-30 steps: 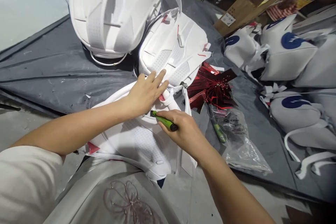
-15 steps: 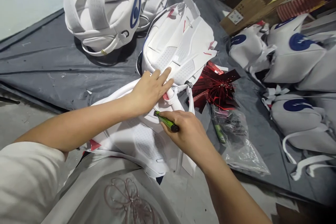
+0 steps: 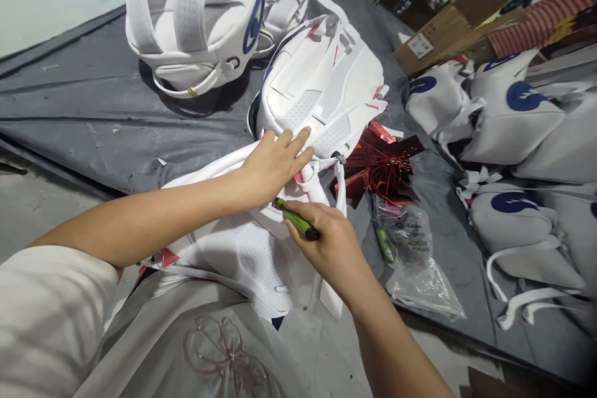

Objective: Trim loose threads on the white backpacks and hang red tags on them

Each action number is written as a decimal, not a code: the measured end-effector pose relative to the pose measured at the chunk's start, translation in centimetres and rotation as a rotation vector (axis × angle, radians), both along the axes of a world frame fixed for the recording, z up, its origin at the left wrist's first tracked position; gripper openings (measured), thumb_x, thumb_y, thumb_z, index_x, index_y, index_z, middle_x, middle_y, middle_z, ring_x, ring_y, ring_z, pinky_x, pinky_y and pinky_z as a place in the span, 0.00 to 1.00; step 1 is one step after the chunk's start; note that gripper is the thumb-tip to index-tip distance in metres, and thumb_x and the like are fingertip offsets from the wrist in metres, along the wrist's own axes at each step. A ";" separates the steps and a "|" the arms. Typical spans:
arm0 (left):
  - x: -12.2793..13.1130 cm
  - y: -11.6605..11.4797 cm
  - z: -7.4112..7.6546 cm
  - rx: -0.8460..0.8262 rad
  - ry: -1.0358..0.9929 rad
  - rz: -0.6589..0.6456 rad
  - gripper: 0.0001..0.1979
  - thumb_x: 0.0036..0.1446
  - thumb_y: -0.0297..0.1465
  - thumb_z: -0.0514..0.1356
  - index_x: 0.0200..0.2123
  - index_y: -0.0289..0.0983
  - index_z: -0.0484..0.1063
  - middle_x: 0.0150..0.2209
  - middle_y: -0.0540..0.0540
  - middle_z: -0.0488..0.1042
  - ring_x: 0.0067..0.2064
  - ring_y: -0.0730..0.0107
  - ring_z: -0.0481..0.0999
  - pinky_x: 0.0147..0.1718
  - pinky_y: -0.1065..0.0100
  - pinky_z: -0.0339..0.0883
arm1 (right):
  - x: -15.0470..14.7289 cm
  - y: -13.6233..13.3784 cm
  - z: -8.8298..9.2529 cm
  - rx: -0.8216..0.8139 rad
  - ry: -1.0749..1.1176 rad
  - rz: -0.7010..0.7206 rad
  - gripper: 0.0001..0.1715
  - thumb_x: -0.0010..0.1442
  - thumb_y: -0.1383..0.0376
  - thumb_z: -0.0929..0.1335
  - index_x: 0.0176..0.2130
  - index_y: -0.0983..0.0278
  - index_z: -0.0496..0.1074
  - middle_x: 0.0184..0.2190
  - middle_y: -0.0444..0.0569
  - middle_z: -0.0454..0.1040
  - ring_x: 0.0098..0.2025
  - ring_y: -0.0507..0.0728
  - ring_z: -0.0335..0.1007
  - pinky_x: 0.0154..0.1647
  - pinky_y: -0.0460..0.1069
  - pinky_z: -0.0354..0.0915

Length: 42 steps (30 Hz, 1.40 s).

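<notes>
A white backpack lies back-up across my lap and the floor. My left hand rests flat on its upper part, fingers stretched out, next to a white strap loop with a red tag. My right hand is closed around a green and black pen-like tool, whose tip points into the backpack just below my left hand. A second white backpack lies right behind the first one.
More white backpacks with blue logos are piled at the back left and on the right. A red foil pinwheel and a clear plastic bag lie on the grey tarp. Cardboard boxes stand behind.
The view has shifted slightly, so things sit a bit higher and to the right. Both hands keep their places on the backpack, with the tool tip in the same spot.
</notes>
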State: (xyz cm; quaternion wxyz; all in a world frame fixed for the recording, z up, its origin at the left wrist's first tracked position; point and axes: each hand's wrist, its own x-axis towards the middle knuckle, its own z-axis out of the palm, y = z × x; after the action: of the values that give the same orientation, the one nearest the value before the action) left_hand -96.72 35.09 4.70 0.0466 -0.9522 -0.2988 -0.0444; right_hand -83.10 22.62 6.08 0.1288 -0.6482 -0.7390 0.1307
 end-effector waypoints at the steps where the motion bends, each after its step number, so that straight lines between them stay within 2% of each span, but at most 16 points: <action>1: 0.0 0.0 0.0 0.001 0.002 -0.002 0.34 0.62 0.33 0.58 0.69 0.35 0.52 0.73 0.35 0.46 0.62 0.46 0.62 0.48 0.54 0.63 | -0.1 -0.1 0.0 0.001 -0.008 -0.012 0.13 0.60 0.67 0.69 0.45 0.60 0.79 0.39 0.49 0.82 0.40 0.60 0.79 0.42 0.53 0.69; 8: 0.0 -0.1 0.2 0.006 0.029 0.003 0.36 0.61 0.32 0.59 0.70 0.36 0.50 0.73 0.34 0.45 0.63 0.46 0.61 0.49 0.55 0.63 | -0.5 -0.5 0.0 -0.010 -0.021 -0.084 0.13 0.60 0.66 0.69 0.45 0.59 0.80 0.39 0.49 0.82 0.41 0.62 0.79 0.42 0.55 0.70; 12: 0.0 0.0 0.1 -0.001 0.013 0.002 0.37 0.60 0.32 0.60 0.70 0.36 0.50 0.73 0.34 0.45 0.63 0.46 0.61 0.49 0.55 0.63 | -0.5 -0.7 -0.4 0.016 0.063 -0.115 0.14 0.60 0.65 0.69 0.45 0.60 0.80 0.40 0.49 0.82 0.41 0.62 0.79 0.43 0.55 0.70; 17: 0.0 0.0 -0.1 -0.014 -0.005 0.002 0.35 0.61 0.31 0.58 0.70 0.36 0.51 0.73 0.35 0.46 0.63 0.46 0.61 0.49 0.55 0.63 | -1.4 -1.2 -1.4 0.084 0.167 -0.244 0.12 0.59 0.62 0.69 0.43 0.61 0.80 0.38 0.49 0.82 0.39 0.61 0.79 0.42 0.54 0.69; 21: 0.0 0.0 -0.1 0.005 -0.010 0.001 0.36 0.61 0.31 0.58 0.70 0.36 0.51 0.73 0.35 0.46 0.63 0.46 0.61 0.49 0.55 0.63 | -2.1 -1.6 -1.9 0.135 0.167 -0.347 0.11 0.59 0.60 0.70 0.40 0.60 0.80 0.37 0.48 0.82 0.40 0.62 0.78 0.46 0.57 0.67; 26: 0.0 -0.2 0.1 -0.001 0.020 0.007 0.35 0.62 0.31 0.57 0.70 0.36 0.51 0.73 0.36 0.46 0.63 0.46 0.61 0.49 0.55 0.63 | -2.0 -1.5 -1.9 0.111 0.230 -0.327 0.10 0.59 0.62 0.69 0.40 0.60 0.80 0.38 0.48 0.82 0.43 0.62 0.77 0.49 0.57 0.66; 37: -0.2 -0.2 0.0 -0.040 -0.026 0.003 0.34 0.62 0.29 0.55 0.71 0.37 0.50 0.73 0.37 0.45 0.64 0.46 0.59 0.51 0.54 0.62 | -2.2 -1.7 -1.8 0.149 0.190 -0.296 0.12 0.60 0.62 0.68 0.43 0.60 0.79 0.42 0.50 0.82 0.45 0.62 0.77 0.52 0.59 0.66; 42: -0.1 -0.1 -0.1 -0.035 -0.013 0.008 0.35 0.61 0.30 0.57 0.70 0.36 0.51 0.73 0.36 0.45 0.63 0.46 0.60 0.50 0.54 0.62 | -2.1 -1.4 -1.8 0.120 0.130 -0.282 0.12 0.60 0.62 0.69 0.43 0.60 0.79 0.42 0.50 0.81 0.45 0.63 0.76 0.52 0.59 0.64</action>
State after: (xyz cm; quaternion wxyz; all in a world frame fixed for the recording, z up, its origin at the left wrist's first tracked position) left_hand -96.83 35.01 4.64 0.0284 -0.9514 -0.3035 -0.0450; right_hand -85.23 21.22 4.28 0.2317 -0.7269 -0.6374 0.1085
